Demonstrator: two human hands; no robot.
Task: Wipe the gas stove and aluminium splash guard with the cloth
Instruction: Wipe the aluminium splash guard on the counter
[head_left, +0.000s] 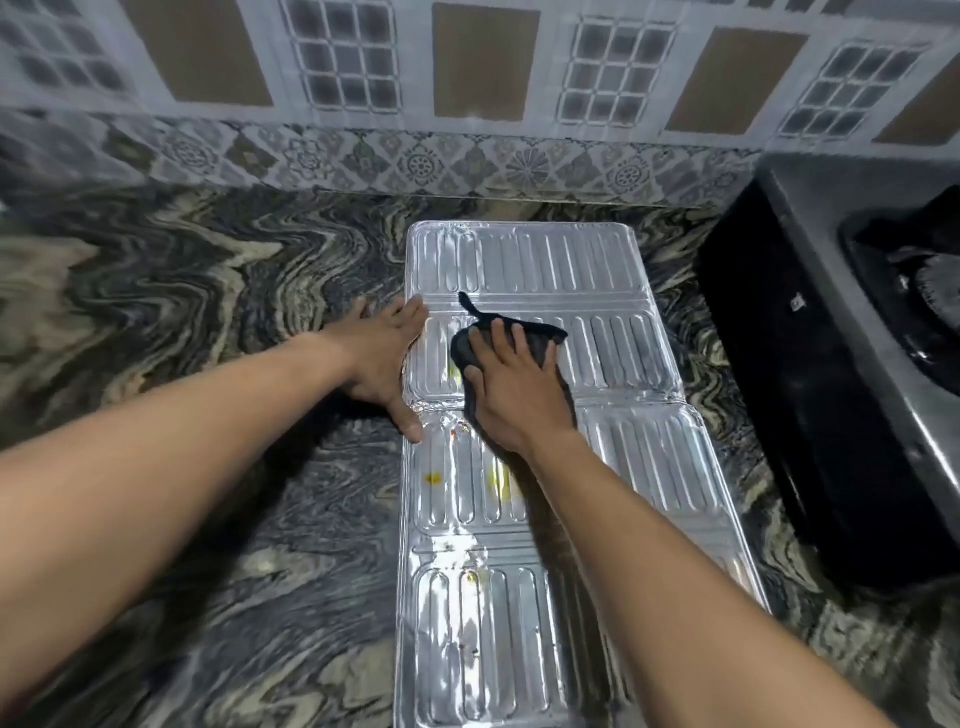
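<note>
Head view: ribbed, shiny aluminium splash guard lies flat on the swirled stone table. Right hand, fingers spread flat, presses the dark cloth onto its middle panel. Left hand lies open against its left edge. Black gas stove stands right of it.

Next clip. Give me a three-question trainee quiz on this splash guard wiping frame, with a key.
1. True or false: the splash guard stands upright behind the stove.
2. Which hand presses the dark cloth? A left, B right.
3. What marks show on the guard's nearer panels?

Key:
1. False; it lies flat on the counter.
2. B; the right hand presses it, the left hand steadies the guard's edge.
3. Yellow stains.
</note>
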